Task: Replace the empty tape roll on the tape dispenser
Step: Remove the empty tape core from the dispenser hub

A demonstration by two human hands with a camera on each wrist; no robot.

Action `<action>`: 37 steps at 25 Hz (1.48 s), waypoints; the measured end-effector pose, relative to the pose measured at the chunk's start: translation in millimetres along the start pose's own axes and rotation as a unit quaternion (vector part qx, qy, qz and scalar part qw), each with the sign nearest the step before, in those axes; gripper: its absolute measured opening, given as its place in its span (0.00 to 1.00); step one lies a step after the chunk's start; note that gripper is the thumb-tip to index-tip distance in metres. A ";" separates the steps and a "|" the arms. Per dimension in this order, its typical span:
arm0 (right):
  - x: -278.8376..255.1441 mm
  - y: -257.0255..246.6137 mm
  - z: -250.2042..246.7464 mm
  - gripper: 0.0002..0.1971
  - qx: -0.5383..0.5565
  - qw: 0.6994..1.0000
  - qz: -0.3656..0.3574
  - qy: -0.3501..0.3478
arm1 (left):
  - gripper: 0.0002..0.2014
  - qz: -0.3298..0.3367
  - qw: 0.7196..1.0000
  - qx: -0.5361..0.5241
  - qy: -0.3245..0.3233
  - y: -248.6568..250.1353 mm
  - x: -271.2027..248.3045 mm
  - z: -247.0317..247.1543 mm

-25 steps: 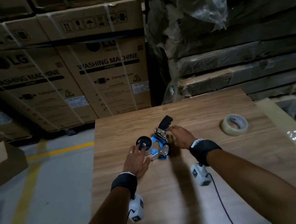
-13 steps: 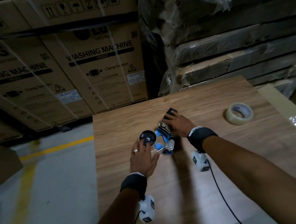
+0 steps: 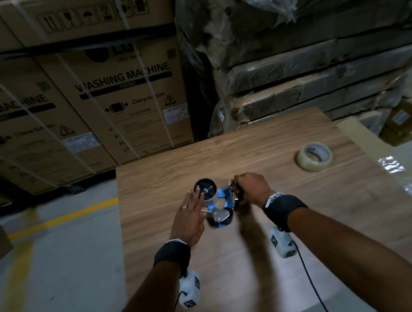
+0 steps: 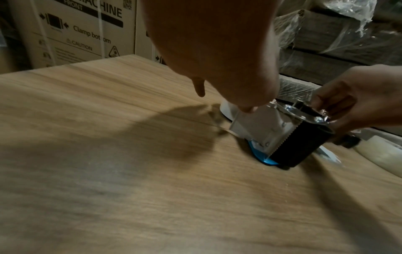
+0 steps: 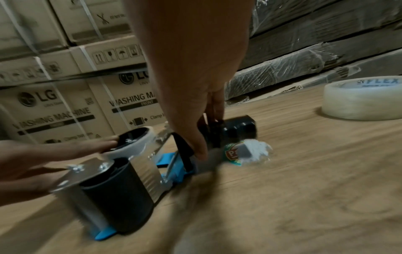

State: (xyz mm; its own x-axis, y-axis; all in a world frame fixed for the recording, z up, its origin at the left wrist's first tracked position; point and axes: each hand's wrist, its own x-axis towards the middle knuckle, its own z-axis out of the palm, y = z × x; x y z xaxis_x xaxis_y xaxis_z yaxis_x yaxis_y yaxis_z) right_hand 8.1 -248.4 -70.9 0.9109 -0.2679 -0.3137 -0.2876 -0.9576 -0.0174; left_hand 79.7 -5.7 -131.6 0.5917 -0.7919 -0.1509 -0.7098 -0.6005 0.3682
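A blue and metal tape dispenser (image 3: 222,199) lies on its side in the middle of the wooden table (image 3: 235,266). Its black hub carries an empty white core (image 3: 204,191) (image 5: 132,143). My left hand (image 3: 196,204) lies flat beside it, with straight fingers (image 5: 102,145) touching the hub's top. My right hand (image 3: 243,185) is curled round the dispenser's black handle (image 5: 237,128). The black roller (image 5: 117,194) and the toothed metal blade plate (image 4: 259,130) face me. A full roll of clear tape (image 3: 314,156) (image 5: 363,98) lies flat at the table's far right, apart from both hands.
Strapped washing machine cartons (image 3: 119,101) stand behind the table on the left, and plastic-wrapped flat packs (image 3: 317,69) on the right. A crumpled label (image 5: 246,152) sits by the handle. The table's left edge drops to a grey floor with a yellow line (image 3: 62,217).
My right hand has slid onto the black handle and closed round it, so the handle no longer shows from above. My left hand stays on the hub.
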 end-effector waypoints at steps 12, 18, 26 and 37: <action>-18.3 10.2 -7.5 0.21 0.195 0.979 -0.005 -0.059 | 0.21 -0.042 0.981 -0.087 0.169 54.5 -17.8 -5.0; -31.9 12.2 -3.4 0.17 0.190 0.981 -0.021 -0.042 | 0.15 -0.023 0.994 -0.008 0.108 56.8 -17.5 -0.5; -68.0 15.0 23.2 0.10 0.230 0.972 -0.036 -0.020 | 0.18 0.064 0.992 -0.091 0.052 50.7 -8.0 0.4; -83.2 26.7 28.7 0.18 0.299 0.946 0.072 0.098 | 0.09 0.000 0.984 -0.163 0.067 67.9 1.9 -11.9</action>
State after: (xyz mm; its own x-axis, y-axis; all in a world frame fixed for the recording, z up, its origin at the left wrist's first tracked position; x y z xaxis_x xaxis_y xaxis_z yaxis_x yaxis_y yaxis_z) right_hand -83.9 -248.6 -72.5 0.8702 -0.4612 -0.1733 -0.4754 -0.6936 -0.5412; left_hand 37.2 -46.6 -95.9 0.6530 -0.7564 -0.0366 -0.5624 -0.5167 0.6455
